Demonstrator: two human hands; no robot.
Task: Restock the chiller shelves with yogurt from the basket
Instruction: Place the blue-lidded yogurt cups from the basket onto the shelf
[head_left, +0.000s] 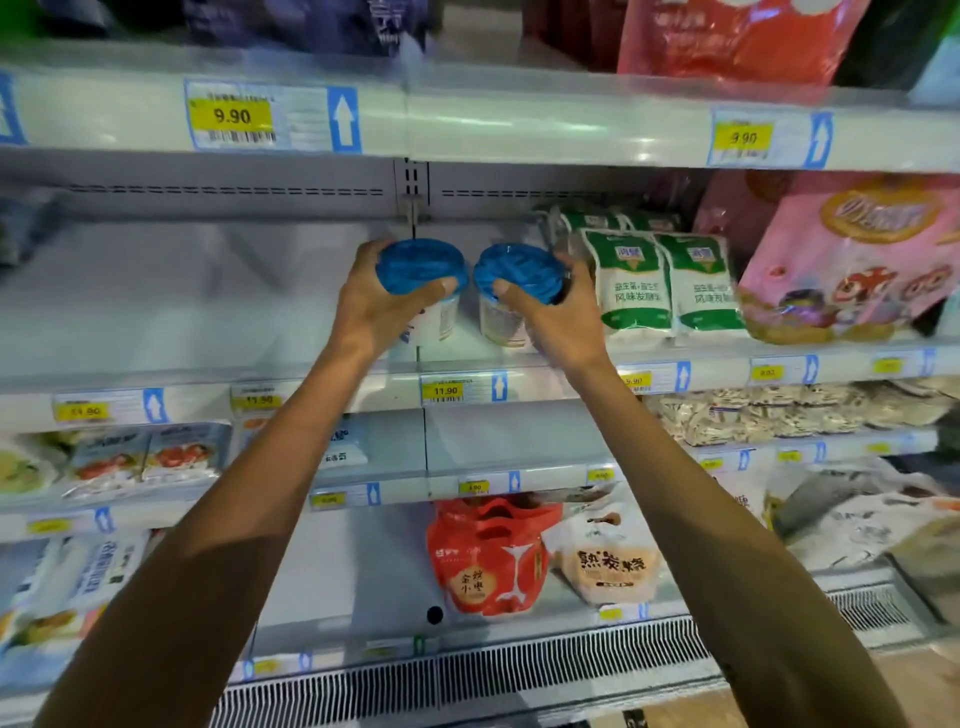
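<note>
The left hand curls round the left yogurt cup, the right hand round the right yogurt cup, both blue-lidded, just beside each other over the shelf. Below the fingers a price tag reads 11.90; right of them stand green pouches.

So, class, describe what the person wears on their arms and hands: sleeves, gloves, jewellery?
The left forearm and right forearm are bare to the picture's edge, no sleeve in view. The left hand and right hand carry no gloves, watch, bracelet or visible rings.
</note>
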